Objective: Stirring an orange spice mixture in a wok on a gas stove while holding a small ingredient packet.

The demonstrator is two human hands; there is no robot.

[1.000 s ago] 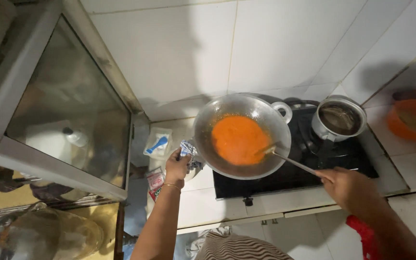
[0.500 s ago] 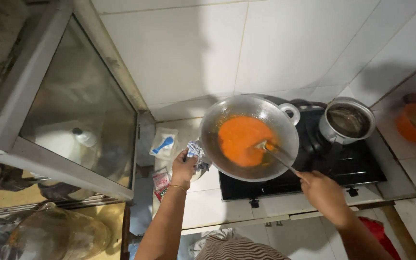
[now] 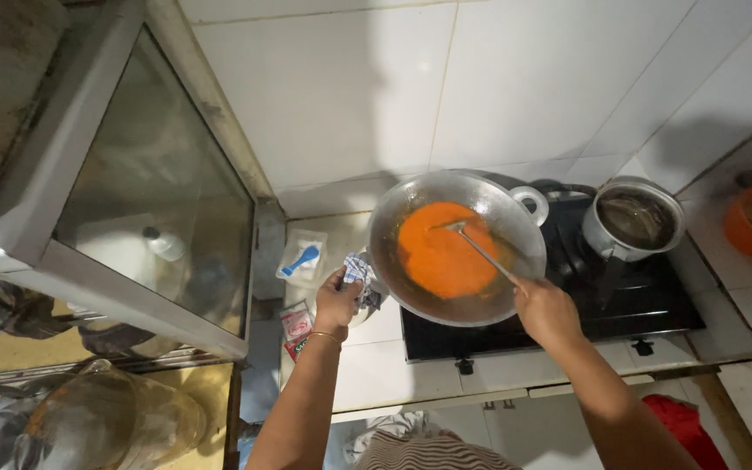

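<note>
Left hand (image 3: 338, 300) clamped through checked cloth (image 3: 360, 271) on wok (image 3: 456, 247) rim, right hand (image 3: 547, 310) closed on spatula (image 3: 479, 251) in orange sauce (image 3: 442, 252), wok on stove (image 3: 559, 305) at counter's (image 3: 376, 370) back edge; cloth slipping could tip hot sauce.

— Where do we look from?
— From our head, steeply down onto the table (image 3: 376, 365).
— How near?
— Arm's reach; our left hand (image 3: 338, 303) and right hand (image 3: 548, 310) grip low in the one view.
</note>
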